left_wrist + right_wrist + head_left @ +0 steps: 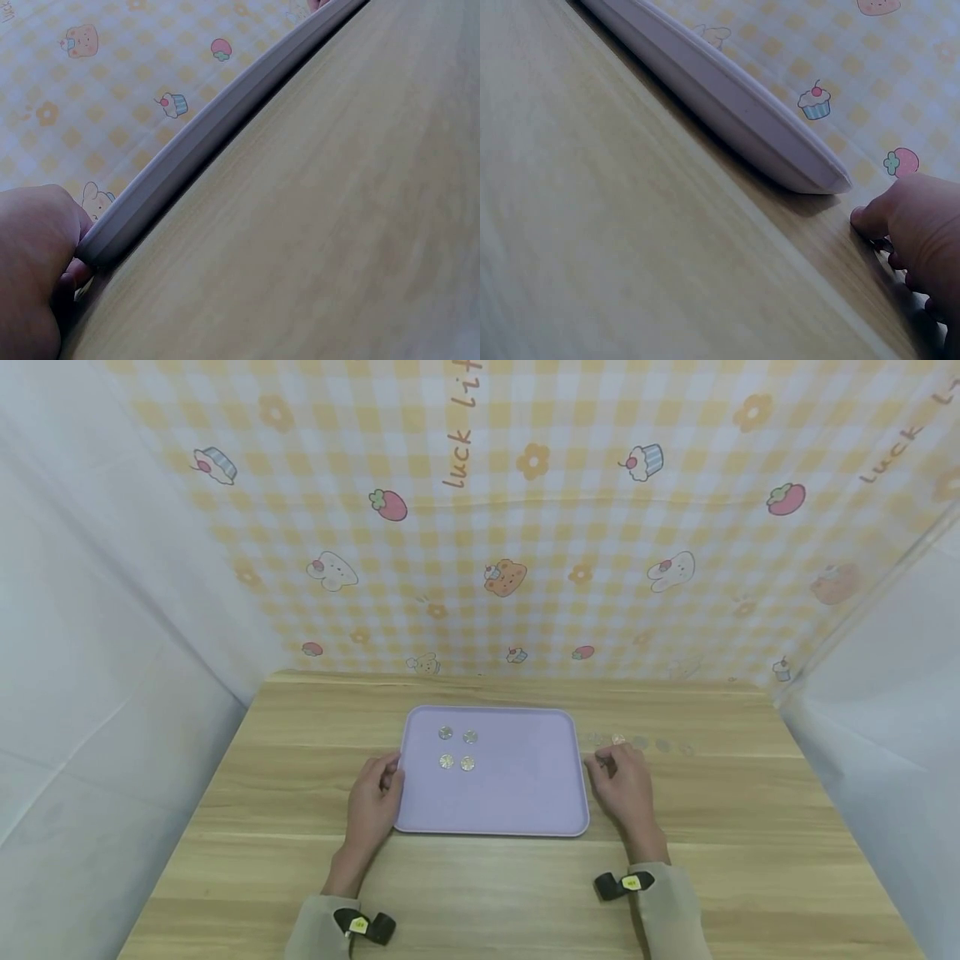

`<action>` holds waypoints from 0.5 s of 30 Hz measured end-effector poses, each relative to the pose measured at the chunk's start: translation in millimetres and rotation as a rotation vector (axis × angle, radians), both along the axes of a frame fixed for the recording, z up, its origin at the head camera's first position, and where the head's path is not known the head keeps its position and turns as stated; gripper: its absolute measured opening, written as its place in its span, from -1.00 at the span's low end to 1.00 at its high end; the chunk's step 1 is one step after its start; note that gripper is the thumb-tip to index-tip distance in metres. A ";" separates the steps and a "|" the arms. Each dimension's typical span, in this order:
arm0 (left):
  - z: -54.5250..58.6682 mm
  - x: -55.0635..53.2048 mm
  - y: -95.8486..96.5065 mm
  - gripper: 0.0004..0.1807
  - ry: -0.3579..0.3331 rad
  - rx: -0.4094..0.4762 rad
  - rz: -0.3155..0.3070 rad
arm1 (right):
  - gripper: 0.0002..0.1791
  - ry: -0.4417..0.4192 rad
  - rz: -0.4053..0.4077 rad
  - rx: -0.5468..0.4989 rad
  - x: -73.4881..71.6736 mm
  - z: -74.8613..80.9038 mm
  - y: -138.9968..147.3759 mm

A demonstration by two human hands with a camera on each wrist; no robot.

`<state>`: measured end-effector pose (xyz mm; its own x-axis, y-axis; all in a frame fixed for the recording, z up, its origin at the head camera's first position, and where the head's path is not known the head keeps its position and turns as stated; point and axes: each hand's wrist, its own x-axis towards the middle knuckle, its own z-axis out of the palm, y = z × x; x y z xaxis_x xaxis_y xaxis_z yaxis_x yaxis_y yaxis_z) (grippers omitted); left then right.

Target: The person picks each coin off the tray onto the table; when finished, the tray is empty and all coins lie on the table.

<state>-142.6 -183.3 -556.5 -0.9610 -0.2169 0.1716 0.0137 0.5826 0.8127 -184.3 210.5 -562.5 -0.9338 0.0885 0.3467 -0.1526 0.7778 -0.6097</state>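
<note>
A shallow lilac tray lies on the table, with several silvery coins in two short rows toward its left side. My left hand grips the tray's left edge; in the left wrist view the thumb is over the rim and a finger shows below it. Just off the tray's right edge, my right hand is low at the tabletop with fingers curled. A small shiny piece, apparently a coin, shows between its thumb and fingers, mostly hidden. Beyond that hand, several coins form a row on the wood.
The wooden table extends around the tray to both sides and the front. Behind it hangs a yellow checked cloth with printed cakes and strawberries. White sheets close off the left and right sides.
</note>
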 end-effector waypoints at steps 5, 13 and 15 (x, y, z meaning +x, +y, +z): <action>-0.6 -0.5 -0.5 -0.66 0.000 0.006 -0.008 | -0.78 0.008 0.009 0.008 -0.1 -0.8 0.4; -0.5 -0.4 -1.4 -0.66 -0.012 0.011 -0.012 | -0.77 -0.003 0.011 0.004 -0.9 -2.2 1.3; -0.3 -0.2 -1.3 -0.65 -0.014 0.010 -0.013 | -0.76 -0.022 0.005 -0.001 -1.0 -2.2 1.8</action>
<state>-142.8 -184.6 -556.8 -0.9660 -0.2062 0.1560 0.0097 0.5741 0.8187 -185.4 212.3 -564.7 -0.9418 0.0837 0.3257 -0.1431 0.7767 -0.6134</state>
